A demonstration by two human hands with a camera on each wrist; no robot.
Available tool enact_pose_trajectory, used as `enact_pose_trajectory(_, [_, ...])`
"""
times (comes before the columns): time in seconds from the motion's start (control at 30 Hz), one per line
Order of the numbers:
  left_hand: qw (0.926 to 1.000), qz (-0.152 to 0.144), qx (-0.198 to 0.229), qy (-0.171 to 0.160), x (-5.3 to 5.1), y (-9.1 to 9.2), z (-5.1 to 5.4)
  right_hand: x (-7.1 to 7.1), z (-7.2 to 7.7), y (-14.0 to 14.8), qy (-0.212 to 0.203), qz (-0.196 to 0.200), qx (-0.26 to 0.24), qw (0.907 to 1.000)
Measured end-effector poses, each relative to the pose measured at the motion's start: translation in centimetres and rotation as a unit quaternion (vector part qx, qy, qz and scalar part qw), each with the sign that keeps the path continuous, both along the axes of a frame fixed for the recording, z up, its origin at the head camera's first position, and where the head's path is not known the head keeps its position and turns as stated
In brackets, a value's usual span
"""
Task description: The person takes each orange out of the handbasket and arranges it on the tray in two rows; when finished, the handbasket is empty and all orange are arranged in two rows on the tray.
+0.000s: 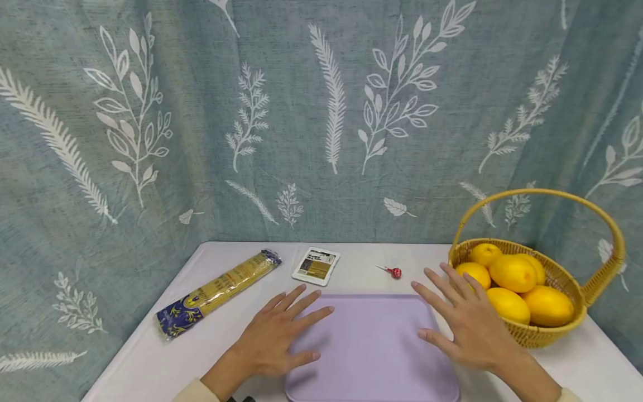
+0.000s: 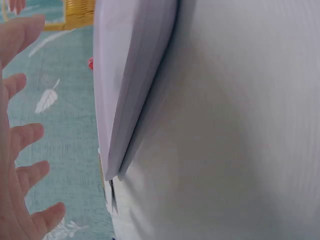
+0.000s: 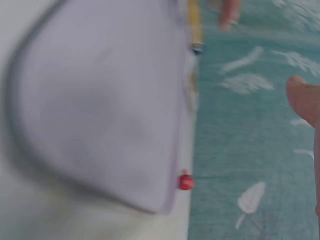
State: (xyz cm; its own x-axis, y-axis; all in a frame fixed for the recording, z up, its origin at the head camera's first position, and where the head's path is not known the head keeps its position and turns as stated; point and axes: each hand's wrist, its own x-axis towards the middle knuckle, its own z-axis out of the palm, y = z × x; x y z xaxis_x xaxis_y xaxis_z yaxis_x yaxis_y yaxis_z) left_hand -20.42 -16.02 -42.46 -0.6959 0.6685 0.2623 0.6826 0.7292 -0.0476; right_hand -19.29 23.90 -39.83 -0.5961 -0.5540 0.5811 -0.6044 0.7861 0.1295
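Observation:
In the head view a pale purple tray (image 1: 372,346) lies on the white table. Over its left edge hovers my left hand (image 1: 278,332), fingers spread and holding nothing. My right hand (image 1: 467,321), also spread and bare, is above the tray's right edge, close to the basket. In the left wrist view the left hand's fingers (image 2: 27,135) stand apart from the tray (image 2: 115,65). The right wrist view shows only the thumb (image 3: 302,100) and a strip of the right hand, away from the tray (image 3: 110,100).
A yellow wicker basket (image 1: 557,268) of lemons (image 1: 512,273) stands at the right. Behind the tray lie a red lollipop (image 1: 396,273) and a flat white packet (image 1: 316,266). A long pack of noodles (image 1: 221,293) lies at the left. A patterned curtain (image 1: 311,111) hangs behind the table.

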Motion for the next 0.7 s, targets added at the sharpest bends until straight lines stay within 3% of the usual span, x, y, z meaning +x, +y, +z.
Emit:
enact_pose_trajectory(0.17, [0.9964,0.031,0.059,-0.052,-0.1,-0.1,-0.5,-0.9,1.1,0.1,0.007,-0.019,-0.095,0.9953])
enact_pose_trajectory(0.33, [0.9901,0.059,0.108,-0.067,-0.2,-0.8,-1.2,-1.8,1.7,0.3,0.015,-0.036,-0.179,0.983])
enact_pose_trajectory(0.7, [0.9711,0.074,0.195,-0.116,-0.4,-3.1,-2.8,-2.8,2.5,2.8,0.035,-0.102,-0.345,0.9322])
